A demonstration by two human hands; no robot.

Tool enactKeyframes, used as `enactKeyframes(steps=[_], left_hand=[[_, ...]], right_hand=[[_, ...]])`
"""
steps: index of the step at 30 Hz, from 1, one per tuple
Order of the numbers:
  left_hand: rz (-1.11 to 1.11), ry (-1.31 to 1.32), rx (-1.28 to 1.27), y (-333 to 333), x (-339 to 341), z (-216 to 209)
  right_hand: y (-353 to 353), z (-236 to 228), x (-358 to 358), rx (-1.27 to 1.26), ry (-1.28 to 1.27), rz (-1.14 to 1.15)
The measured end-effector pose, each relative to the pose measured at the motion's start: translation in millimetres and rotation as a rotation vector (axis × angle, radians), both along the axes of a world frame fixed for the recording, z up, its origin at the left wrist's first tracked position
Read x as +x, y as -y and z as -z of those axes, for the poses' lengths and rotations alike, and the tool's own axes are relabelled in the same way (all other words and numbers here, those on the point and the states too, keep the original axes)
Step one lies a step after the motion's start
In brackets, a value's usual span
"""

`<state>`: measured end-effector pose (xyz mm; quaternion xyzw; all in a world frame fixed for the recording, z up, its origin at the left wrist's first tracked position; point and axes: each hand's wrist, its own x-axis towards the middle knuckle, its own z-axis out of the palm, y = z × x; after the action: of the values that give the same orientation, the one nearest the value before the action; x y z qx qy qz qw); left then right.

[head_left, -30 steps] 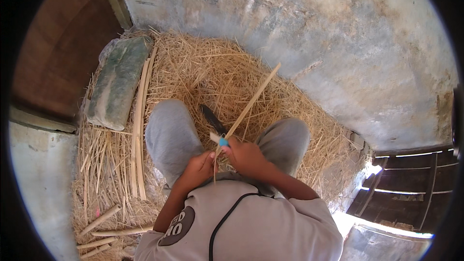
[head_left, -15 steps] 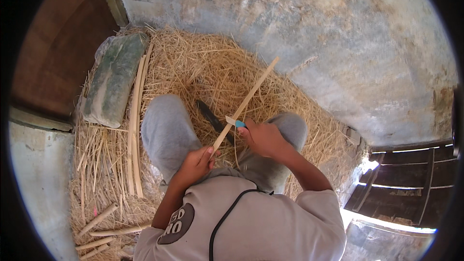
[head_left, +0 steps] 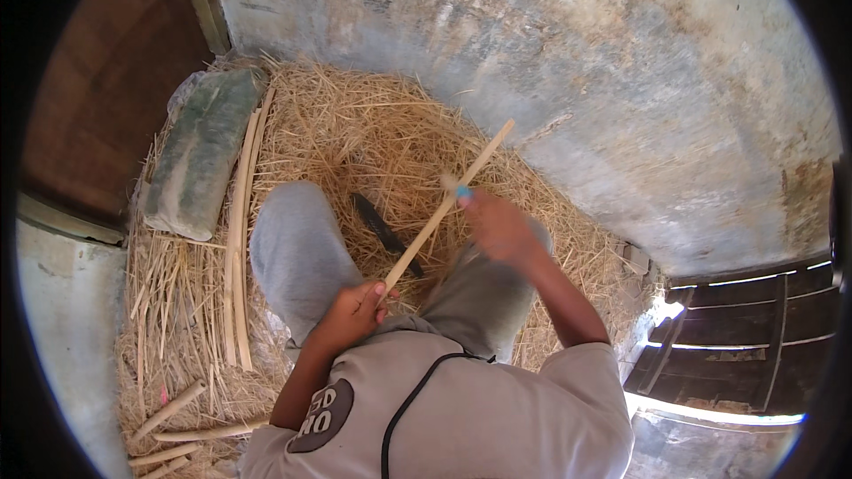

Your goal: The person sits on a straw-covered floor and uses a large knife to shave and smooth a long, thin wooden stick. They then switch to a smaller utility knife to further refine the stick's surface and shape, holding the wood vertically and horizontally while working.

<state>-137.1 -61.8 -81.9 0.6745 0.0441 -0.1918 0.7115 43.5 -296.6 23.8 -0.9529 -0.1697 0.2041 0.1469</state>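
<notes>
My left hand (head_left: 353,310) is closed round the near end of a pale bamboo strip (head_left: 426,232), which slants up and away to the right between my knees. A knife (head_left: 464,193) with a blue handle is in my right hand (head_left: 502,226), its light blade blurred by motion against the strip, past the middle of its length. Below the strip, a dark, blade-like piece (head_left: 380,223) lies on the straw between my legs, its near end passing under the strip.
Shavings and straw (head_left: 373,115) cover the floor. Long pale strips (head_left: 238,257) lie at the left beside a greenish, plastic-wrapped block (head_left: 200,155). Several short sticks (head_left: 173,408) lie at the lower left. A stained wall (head_left: 621,124) rises ahead and to the right.
My right hand and the knife have slid up along the strip, away from my left hand. A thin curl that hung near the strip no longer shows. My left hand keeps its grip.
</notes>
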Motion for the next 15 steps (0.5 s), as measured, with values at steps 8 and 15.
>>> enactKeyframes(steps=[8, 15], left_hand=[[-0.025, 0.113, 0.079, 6.0, 4.1, 14.1], [-0.04, 0.098, 0.107, 6.0, 9.5, 0.6]], right_hand=[[10.1, 28.8, 6.9, -0.076, 0.159, -0.268], [15.0, 23.0, 49.2, -0.232, 0.232, -0.126]])
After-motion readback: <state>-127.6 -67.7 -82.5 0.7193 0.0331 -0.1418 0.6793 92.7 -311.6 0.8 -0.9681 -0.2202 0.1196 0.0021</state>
